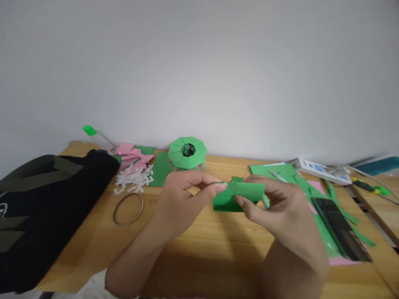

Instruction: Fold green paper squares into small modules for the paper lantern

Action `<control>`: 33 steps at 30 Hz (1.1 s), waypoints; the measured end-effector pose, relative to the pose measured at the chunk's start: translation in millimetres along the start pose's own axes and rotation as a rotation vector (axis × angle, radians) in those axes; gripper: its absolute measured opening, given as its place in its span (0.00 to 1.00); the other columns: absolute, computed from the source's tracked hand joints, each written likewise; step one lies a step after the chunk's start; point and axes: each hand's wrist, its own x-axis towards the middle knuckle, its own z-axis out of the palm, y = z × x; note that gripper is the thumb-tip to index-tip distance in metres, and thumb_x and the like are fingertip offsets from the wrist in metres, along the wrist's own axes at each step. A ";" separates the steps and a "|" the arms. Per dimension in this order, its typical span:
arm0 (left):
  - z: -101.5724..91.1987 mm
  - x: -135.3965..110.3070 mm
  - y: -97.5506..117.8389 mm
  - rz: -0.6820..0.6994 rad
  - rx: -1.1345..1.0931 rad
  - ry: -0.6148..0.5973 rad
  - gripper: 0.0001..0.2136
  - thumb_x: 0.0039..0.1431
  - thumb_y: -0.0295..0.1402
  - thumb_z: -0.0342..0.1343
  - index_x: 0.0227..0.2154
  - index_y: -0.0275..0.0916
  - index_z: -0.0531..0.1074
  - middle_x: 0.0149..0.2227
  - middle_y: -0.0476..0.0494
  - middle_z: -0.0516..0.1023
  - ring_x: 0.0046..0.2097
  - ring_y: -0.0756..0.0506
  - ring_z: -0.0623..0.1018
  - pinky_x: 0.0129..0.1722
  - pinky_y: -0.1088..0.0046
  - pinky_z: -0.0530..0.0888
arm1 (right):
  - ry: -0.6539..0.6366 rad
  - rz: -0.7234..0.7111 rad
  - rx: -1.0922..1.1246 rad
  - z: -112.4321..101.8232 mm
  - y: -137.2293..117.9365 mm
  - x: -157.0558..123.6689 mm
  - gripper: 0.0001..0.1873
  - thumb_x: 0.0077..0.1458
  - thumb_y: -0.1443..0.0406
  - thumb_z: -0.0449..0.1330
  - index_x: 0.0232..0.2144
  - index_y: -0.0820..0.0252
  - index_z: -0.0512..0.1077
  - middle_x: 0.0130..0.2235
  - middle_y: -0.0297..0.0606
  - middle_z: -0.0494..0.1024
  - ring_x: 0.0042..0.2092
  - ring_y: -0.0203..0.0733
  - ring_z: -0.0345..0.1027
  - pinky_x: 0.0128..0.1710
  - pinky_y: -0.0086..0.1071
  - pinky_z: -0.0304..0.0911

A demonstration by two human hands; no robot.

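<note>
Between both hands, above the table, is a piece of green paper, which looks folded over. My left hand pinches its left end between thumb and finger. My right hand grips it from the right, thumb on the near face and fingers behind. A small bit of green shows just behind the paper, mostly hidden. Beyond my left hand stands a round green paper piece with a many-sided top and a hole in the middle.
At left lie a black bag, a roll of tape, white paper scraps and pink folded pieces. Right of my hands are green sheets, a pen, a phone and a power strip. A wall stands behind.
</note>
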 end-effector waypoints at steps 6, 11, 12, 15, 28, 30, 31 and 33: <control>-2.5 0.1 -2.1 -0.026 0.005 0.031 0.09 0.54 0.31 0.59 0.20 0.39 0.75 0.20 0.53 0.76 0.25 0.52 0.72 0.24 0.79 0.67 | 0.001 -0.032 -0.010 -0.9 2.2 -1.8 0.08 0.49 0.69 0.61 0.20 0.59 0.70 0.21 0.29 0.66 0.24 0.32 0.58 0.20 0.25 0.55; 0.0 -1.9 -2.3 0.012 0.032 0.079 0.08 0.54 0.31 0.60 0.20 0.39 0.75 0.20 0.53 0.76 0.25 0.51 0.73 0.26 0.77 0.70 | -0.003 -0.056 0.028 0.8 5.0 -1.6 0.08 0.51 0.65 0.64 0.22 0.59 0.74 0.24 0.32 0.73 0.27 0.35 0.65 0.26 0.28 0.61; 0.7 -2.2 -2.9 0.014 0.022 0.085 0.08 0.54 0.31 0.59 0.21 0.40 0.75 0.20 0.53 0.77 0.25 0.51 0.74 0.28 0.76 0.71 | -0.005 -0.054 0.031 0.8 5.7 -1.6 0.08 0.51 0.65 0.64 0.22 0.59 0.74 0.24 0.32 0.73 0.27 0.35 0.65 0.25 0.28 0.61; 3.0 -2.5 -5.7 -0.004 -0.084 0.068 0.06 0.54 0.31 0.60 0.23 0.40 0.74 0.23 0.51 0.78 0.29 0.50 0.76 0.32 0.75 0.72 | -0.014 -0.048 0.054 0.0 8.3 -1.9 0.07 0.52 0.65 0.64 0.22 0.59 0.76 0.23 0.32 0.72 0.26 0.35 0.63 0.23 0.28 0.60; 8.8 0.2 -4.4 -0.105 -0.152 -0.106 0.08 0.49 0.33 0.63 0.19 0.38 0.72 0.21 0.51 0.72 0.28 0.49 0.71 0.28 0.75 0.67 | -0.048 -0.096 0.093 -1.9 7.8 -2.5 0.09 0.53 0.67 0.63 0.21 0.59 0.74 0.24 0.32 0.72 0.26 0.35 0.64 0.25 0.29 0.60; 6.7 -0.4 -4.3 -0.058 -0.097 -0.082 0.10 0.51 0.33 0.62 0.18 0.39 0.72 0.20 0.51 0.70 0.27 0.49 0.69 0.28 0.74 0.66 | -0.054 -0.095 0.098 -2.1 7.7 -3.1 0.09 0.53 0.66 0.63 0.21 0.59 0.74 0.24 0.32 0.73 0.27 0.35 0.64 0.25 0.29 0.60; 5.4 -0.7 -4.2 -0.025 -0.069 -0.077 0.10 0.51 0.33 0.62 0.17 0.39 0.72 0.19 0.52 0.69 0.26 0.50 0.68 0.28 0.73 0.66 | -0.058 -0.093 0.102 -2.4 7.6 -3.4 0.09 0.53 0.66 0.63 0.21 0.59 0.74 0.24 0.32 0.73 0.27 0.35 0.64 0.25 0.29 0.60; 3.0 -1.2 -4.1 0.031 -0.029 -0.071 0.11 0.53 0.33 0.61 0.17 0.39 0.73 0.18 0.52 0.68 0.25 0.50 0.67 0.27 0.73 0.65 | -0.071 -0.088 0.108 -3.4 7.5 -3.6 0.09 0.53 0.66 0.63 0.21 0.59 0.74 0.24 0.32 0.72 0.26 0.35 0.64 0.25 0.30 0.60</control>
